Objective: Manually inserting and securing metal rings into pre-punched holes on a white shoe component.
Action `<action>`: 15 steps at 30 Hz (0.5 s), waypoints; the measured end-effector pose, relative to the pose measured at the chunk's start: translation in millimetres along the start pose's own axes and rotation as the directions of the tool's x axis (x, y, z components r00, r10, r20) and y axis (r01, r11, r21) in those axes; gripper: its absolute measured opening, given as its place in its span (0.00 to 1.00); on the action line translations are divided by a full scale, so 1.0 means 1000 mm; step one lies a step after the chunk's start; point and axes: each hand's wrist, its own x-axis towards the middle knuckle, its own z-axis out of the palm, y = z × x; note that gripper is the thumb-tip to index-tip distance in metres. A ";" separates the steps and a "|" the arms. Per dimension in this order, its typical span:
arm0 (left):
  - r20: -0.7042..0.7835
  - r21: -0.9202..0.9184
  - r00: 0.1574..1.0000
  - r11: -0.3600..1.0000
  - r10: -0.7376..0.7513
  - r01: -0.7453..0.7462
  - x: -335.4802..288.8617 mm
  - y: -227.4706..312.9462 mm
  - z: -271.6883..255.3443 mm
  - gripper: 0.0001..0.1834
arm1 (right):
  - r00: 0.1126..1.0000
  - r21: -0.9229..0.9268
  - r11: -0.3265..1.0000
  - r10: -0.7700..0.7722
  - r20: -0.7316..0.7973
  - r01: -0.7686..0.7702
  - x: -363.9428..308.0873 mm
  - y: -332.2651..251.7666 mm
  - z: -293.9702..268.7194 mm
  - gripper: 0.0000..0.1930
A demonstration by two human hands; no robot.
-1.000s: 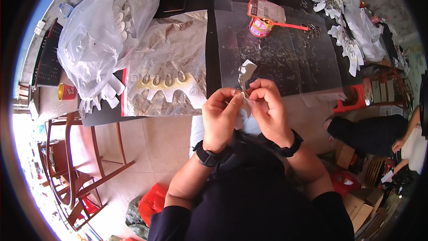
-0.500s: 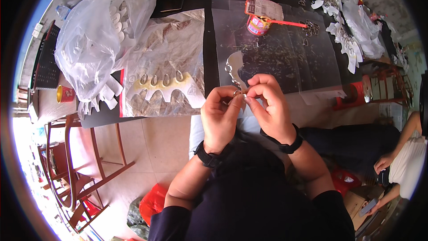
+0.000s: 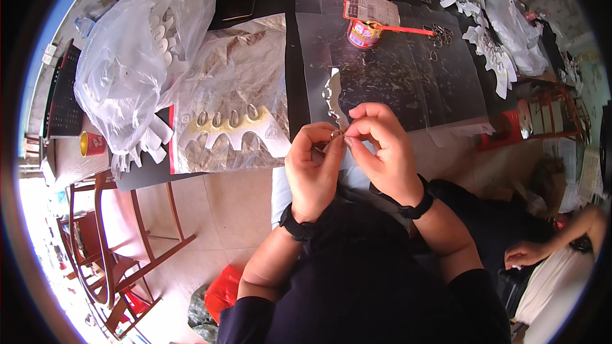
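My left hand (image 3: pixel 311 169) and my right hand (image 3: pixel 384 156) meet at the near edge of the dark table, fingertips pinched together. Between them is the lower end of a narrow white strip with a scalloped edge (image 3: pixel 335 83), which rises away from me. Small metal rings sit along its side, one of them, a metal ring (image 3: pixel 336 134), at my left fingertips. My fingers partly hide this end. To the left, a wider scalloped white piece (image 3: pixel 255 137) lies flat on a plastic sheet, with several oval metal rings (image 3: pixel 234 118) along its yellowish upper edge.
A small red-and-yellow tin (image 3: pixel 364 34) bears a card and a red stick (image 3: pixel 408 30). Loose oval rings (image 3: pixel 441 35) lie beside it on a clear sheet. A bulging plastic bag (image 3: pixel 137 57) stands left; white scalloped pieces (image 3: pixel 491 57) lie right. Another person's hand (image 3: pixel 526 255) is lower right.
My right fingertips have drawn closer to my left ones on the strip. The view has shifted slightly. At the right, the other person has moved, and the grey object in their hand no longer shows.
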 end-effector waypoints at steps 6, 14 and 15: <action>0.042 -0.156 0.990 0.978 -0.136 0.141 0.001 0.010 -0.006 0.05 | 0.971 -0.193 0.951 -0.233 0.057 0.240 0.005 -0.001 0.000 0.10; 0.101 -0.212 0.972 0.950 -0.211 0.228 0.001 0.010 -0.011 0.04 | 0.989 -0.092 0.985 -0.143 0.026 0.144 0.006 0.001 0.000 0.10; 0.098 -0.221 0.974 0.950 -0.203 0.220 0.001 0.010 -0.010 0.04 | 0.988 -0.125 0.980 -0.156 0.020 0.157 0.006 0.000 0.001 0.10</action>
